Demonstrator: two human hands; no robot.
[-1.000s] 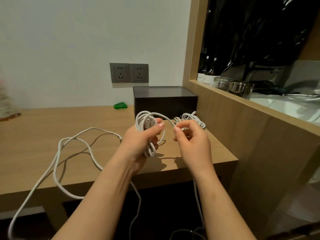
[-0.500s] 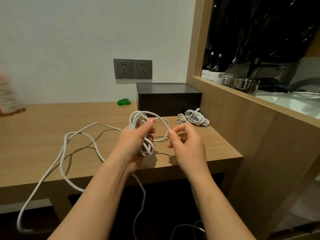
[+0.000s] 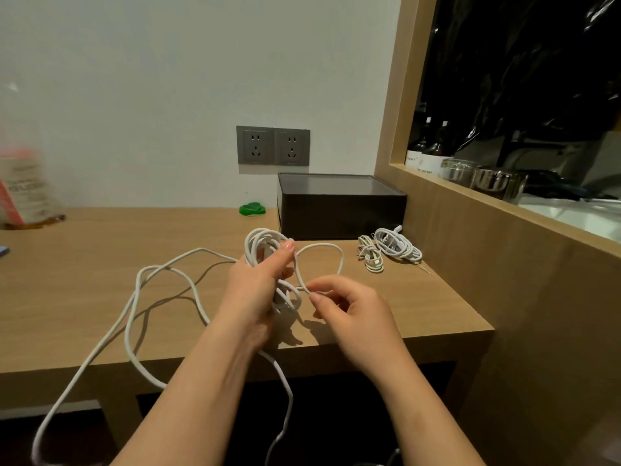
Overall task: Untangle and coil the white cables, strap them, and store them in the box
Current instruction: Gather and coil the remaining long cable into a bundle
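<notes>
long white cable (image 3: 135, 294) loops over table (image 3: 84, 280) front edge, hangs down. left hand (image 3: 258, 284) curled tight round coil (image 3: 260, 234). right hand (image 3: 353, 314) pinches loop beside it. two small bundles (image 3: 398, 247) near right edge, just before black box (image 3: 339, 206).
</notes>
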